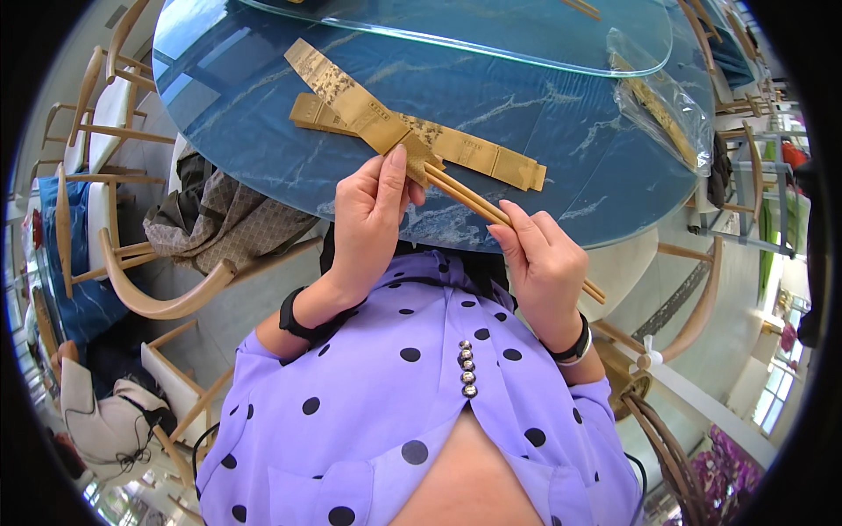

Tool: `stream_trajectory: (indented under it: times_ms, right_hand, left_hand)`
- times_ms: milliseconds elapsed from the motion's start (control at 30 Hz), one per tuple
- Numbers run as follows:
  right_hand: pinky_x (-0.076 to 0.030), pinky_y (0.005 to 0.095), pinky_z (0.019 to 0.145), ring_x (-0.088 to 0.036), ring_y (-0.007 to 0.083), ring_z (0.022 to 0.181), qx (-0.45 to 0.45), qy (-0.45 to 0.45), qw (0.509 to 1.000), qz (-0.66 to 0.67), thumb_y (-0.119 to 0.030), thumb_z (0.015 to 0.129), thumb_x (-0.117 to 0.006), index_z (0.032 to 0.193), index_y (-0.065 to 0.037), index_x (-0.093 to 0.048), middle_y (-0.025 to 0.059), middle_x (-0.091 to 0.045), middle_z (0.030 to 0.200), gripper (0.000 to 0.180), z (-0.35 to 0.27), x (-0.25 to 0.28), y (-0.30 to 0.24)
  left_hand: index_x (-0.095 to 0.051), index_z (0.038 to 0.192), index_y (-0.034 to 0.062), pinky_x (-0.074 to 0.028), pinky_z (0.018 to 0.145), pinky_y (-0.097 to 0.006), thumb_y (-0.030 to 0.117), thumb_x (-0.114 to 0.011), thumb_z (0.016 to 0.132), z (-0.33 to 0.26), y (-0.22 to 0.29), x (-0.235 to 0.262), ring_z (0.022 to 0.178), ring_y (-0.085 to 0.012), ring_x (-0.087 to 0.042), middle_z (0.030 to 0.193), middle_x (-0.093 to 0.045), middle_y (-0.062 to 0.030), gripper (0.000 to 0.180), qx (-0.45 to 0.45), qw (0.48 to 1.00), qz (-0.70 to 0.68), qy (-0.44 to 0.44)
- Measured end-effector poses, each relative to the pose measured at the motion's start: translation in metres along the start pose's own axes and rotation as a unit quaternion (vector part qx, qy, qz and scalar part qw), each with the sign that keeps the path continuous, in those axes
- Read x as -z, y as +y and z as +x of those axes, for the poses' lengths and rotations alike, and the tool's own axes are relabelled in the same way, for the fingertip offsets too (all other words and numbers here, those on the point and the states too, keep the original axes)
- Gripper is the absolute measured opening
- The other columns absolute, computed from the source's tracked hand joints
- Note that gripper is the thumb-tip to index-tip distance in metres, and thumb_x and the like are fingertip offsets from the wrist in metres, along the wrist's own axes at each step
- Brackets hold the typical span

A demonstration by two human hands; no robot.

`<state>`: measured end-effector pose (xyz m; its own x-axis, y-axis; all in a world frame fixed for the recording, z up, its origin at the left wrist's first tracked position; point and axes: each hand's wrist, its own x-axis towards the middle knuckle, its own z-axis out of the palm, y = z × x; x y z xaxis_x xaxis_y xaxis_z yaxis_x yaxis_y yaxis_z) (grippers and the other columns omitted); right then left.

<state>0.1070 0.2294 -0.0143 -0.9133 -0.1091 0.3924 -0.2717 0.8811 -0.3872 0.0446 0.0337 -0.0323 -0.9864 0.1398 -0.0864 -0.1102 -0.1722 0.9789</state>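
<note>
My left hand [373, 206] pinches the lower end of a gold patterned paper chopstick sleeve [355, 101], thumb on top. A pair of wooden chopsticks [465, 195] runs into the sleeve's end and slants down to the right. Around the middle of the chopsticks, my right hand [544, 259] closes its fingers; their other ends stick out below it. Under the held sleeve, more gold paper sleeves [478, 151] lie crossed on the blue table. How many are stacked there I cannot tell.
The blue marbled table [561, 197] carries a raised glass disc [491, 31] at the far side. Clear plastic wrapping [662, 110] with a gold strip lies at the right. A wooden chair [180, 294] holding a brown patterned jacket [232, 219] stands left; another chair [702, 307] stands right.
</note>
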Motion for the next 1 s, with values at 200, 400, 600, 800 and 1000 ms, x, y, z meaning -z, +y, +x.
stream_trajectory:
  times_ms: [200, 400, 600, 800, 1000]
  right_hand:
    - [-0.041, 0.0345, 0.048, -0.052, 0.0214, 0.054, -0.037, 0.022, 0.998, 0.037, -0.022, 0.090, -0.074, 0.111, -0.003, -0.071, 0.0060, -0.051, 0.069, 0.028, -0.002, -0.006, -0.008]
    - [-0.040, 0.0329, 0.051, -0.048, 0.0216, 0.055, -0.064, 0.013, 0.994, 0.086, -0.016, 0.094, -0.070, 0.111, 0.000, -0.071, 0.0089, -0.051, 0.070, 0.023, -0.001, -0.006, -0.012]
    - [-0.039, 0.0330, 0.051, -0.048, 0.0215, 0.055, -0.054, 0.015, 0.995, 0.080, -0.016, 0.094, -0.070, 0.112, 0.000, -0.071, 0.0086, -0.051, 0.071, 0.024, 0.001, -0.005, -0.012]
    - [-0.042, 0.0342, 0.049, -0.054, 0.0208, 0.055, -0.024, 0.025, 0.999, 0.021, -0.021, 0.090, -0.074, 0.114, -0.003, -0.071, 0.0056, -0.051, 0.071, 0.030, -0.002, -0.008, -0.011]
    - [-0.042, 0.0341, 0.049, -0.055, 0.0206, 0.056, -0.015, 0.037, 0.999, 0.010, -0.021, 0.090, -0.074, 0.115, -0.004, -0.070, 0.0057, -0.051, 0.072, 0.030, 0.000, -0.008, -0.013]
  left_hand:
    - [-0.069, 0.097, -0.0031, -0.022, 0.045, -0.019, 0.028, -0.051, 0.108, 0.001, 0.000, -0.004, 0.050, 0.0008, -0.032, 0.070, -0.057, 0.0017, 0.037, 0.023, 0.998, -0.063, -0.003]
    - [-0.069, 0.091, -0.0012, -0.031, 0.052, -0.020, 0.023, -0.057, 0.106, 0.002, -0.009, -0.002, 0.059, -0.0013, -0.042, 0.073, -0.061, 0.0003, 0.031, -0.059, 0.998, 0.038, 0.003]
    - [-0.069, 0.094, -0.0019, -0.028, 0.050, -0.018, 0.023, -0.057, 0.106, 0.002, -0.006, -0.008, 0.057, -0.0003, -0.039, 0.070, -0.057, 0.0025, 0.030, -0.053, 0.998, -0.010, 0.031]
    - [-0.070, 0.097, -0.0025, -0.025, 0.044, -0.017, 0.024, -0.058, 0.105, 0.007, 0.001, -0.001, 0.051, 0.0016, -0.034, 0.068, -0.056, 0.0025, 0.030, 0.018, 0.996, -0.085, 0.020]
    - [-0.069, 0.093, -0.0011, -0.027, 0.043, -0.017, 0.024, -0.062, 0.103, 0.007, -0.001, 0.001, 0.050, 0.0009, -0.039, 0.066, -0.057, 0.0018, 0.028, -0.011, 1.000, -0.013, 0.022]
